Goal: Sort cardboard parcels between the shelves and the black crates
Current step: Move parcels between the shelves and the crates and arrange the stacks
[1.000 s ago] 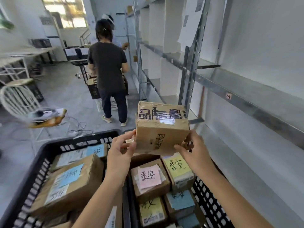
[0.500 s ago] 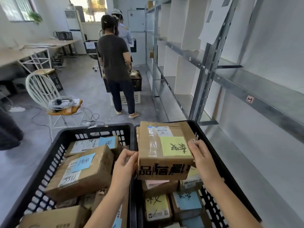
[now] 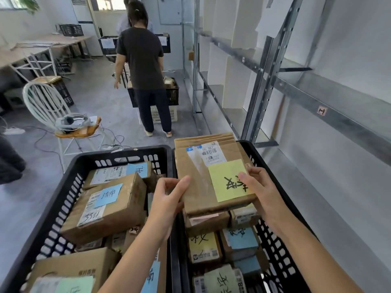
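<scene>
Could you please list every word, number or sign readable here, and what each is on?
"087": shipping label on the held parcel, gripped by left hand and right hand.
"3321": white label of the large parcel in the left crate.
"H": small tag on the shelf rail.
"济南", probably: blue note on that large parcel.
Yellow note on the held parcel: upside-down handwriting, unreadable. Other notes and small print: too blurred.

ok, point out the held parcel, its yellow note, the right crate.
held parcel (image 3: 195,178), head view, bare top face.
yellow note (image 3: 222,176), head view, blank upper corner.
right crate (image 3: 260,157), head view, far rim.
</scene>
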Available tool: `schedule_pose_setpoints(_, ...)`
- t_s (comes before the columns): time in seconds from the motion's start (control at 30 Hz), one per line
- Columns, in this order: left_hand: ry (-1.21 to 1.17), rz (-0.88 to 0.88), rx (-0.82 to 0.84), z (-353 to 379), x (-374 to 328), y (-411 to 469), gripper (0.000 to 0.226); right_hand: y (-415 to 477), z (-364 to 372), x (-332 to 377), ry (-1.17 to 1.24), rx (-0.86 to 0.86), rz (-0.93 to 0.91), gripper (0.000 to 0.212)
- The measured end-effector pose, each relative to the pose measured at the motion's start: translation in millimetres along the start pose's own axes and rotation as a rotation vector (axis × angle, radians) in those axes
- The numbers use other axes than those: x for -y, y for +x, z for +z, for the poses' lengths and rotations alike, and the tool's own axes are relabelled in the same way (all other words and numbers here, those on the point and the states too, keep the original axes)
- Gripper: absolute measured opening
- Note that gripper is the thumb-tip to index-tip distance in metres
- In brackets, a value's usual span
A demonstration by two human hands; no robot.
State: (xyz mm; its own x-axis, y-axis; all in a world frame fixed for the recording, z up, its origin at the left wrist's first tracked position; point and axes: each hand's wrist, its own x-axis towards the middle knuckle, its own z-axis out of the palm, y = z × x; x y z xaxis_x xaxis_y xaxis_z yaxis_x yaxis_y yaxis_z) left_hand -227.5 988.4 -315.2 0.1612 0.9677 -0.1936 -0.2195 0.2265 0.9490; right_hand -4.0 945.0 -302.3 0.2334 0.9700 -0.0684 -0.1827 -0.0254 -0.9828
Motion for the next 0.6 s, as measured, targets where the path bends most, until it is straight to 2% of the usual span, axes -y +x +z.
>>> schedule_pose_setpoints(0.07,-0.017,-0.011,0.057,0,0,-1,0.074,-3,-5,9,-0.002,0.045,0.105,0.064)
schedule_pose_setpoints(0.17,0.085,-0.021,0.178,-3,3,-4,0.074,-6,-13,17,-0.099,0.150,0.184,0.054)
schedule_pose_setpoints(0.27,0.268,0.000,0.234,-9,8,-4,0.067,-10,-19,14,-0.120,0.140,0.233,0.046)
schedule_pose_setpoints(0.4,0.358,0.058,0.133,-19,15,0,0.038,-24,-29,8,-0.089,0.155,0.321,0.036)
schedule_pose_setpoints(0.6,0.305,0.119,-0.008,-32,19,8,0.026,-58,-51,-18,-0.081,0.190,0.563,0.057)
